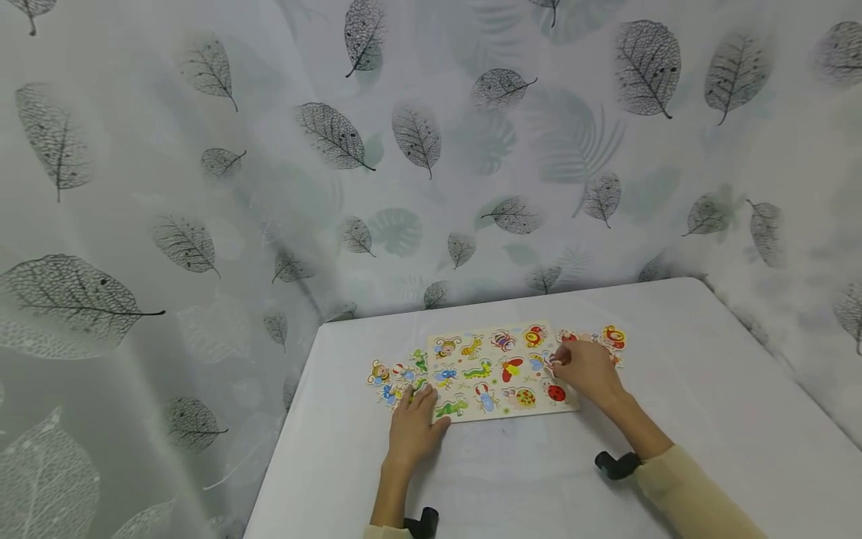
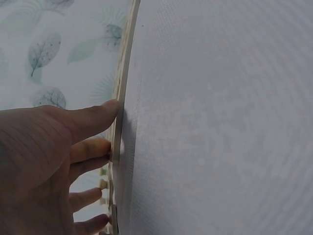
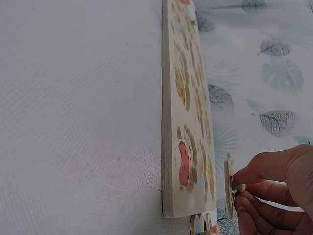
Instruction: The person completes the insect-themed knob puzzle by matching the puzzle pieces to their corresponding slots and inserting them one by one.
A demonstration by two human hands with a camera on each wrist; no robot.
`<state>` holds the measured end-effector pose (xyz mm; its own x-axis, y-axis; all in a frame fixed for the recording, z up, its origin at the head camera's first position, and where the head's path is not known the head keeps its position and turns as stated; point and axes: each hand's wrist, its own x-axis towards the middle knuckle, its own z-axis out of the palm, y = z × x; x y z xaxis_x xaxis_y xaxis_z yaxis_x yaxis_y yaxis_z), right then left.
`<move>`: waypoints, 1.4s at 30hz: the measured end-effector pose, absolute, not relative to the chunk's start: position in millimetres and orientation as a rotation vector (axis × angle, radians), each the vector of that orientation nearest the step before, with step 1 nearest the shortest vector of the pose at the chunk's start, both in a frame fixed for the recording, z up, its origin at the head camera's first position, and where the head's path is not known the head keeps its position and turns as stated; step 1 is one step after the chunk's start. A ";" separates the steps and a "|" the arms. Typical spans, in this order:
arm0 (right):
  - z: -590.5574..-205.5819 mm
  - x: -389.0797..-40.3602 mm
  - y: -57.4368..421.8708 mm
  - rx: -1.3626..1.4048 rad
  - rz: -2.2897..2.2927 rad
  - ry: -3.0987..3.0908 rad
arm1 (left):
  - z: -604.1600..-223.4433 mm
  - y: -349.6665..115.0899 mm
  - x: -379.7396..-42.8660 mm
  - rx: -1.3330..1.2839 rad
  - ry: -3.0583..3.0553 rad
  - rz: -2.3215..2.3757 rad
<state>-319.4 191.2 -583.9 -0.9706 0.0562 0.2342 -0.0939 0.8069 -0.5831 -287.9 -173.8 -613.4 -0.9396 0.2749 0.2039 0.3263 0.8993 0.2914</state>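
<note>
The left hand (image 1: 412,428) rests with spread fingers, thumb touching one pale wooden board (image 3: 190,202) at its near left corner. The right hand (image 1: 592,370) has a narrow grip, pinching one flat wooden piece (image 3: 228,188) above the board's right part. On the white worktop (image 1: 539,479), at least five loose pieces (image 1: 380,372) lie left of the board.

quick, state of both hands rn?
Left hand: open, touching the puzzle board.
Right hand: closed, pinching a wooden puzzle piece.

Curtained nook, room type unclear; leaf-print hangings (image 1: 458,165), white table (image 1: 512,479)
</note>
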 end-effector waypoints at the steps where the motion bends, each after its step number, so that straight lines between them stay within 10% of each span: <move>1: -584.5 -320.8 190.7 0.029 0.914 -2.757 | -612.9 -173.5 -288.0 -0.464 -2.910 -0.486; 42: -578.7 -354.7 158.3 0.176 0.869 -2.799 | -607.8 -170.6 -288.3 -0.412 -2.959 -0.495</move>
<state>-354.7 158.3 -578.7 -0.9719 -0.0530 0.2293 -0.1736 0.8196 -0.5460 -288.3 -170.6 -607.8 -0.9566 0.2467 0.1549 0.2837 0.9099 0.3027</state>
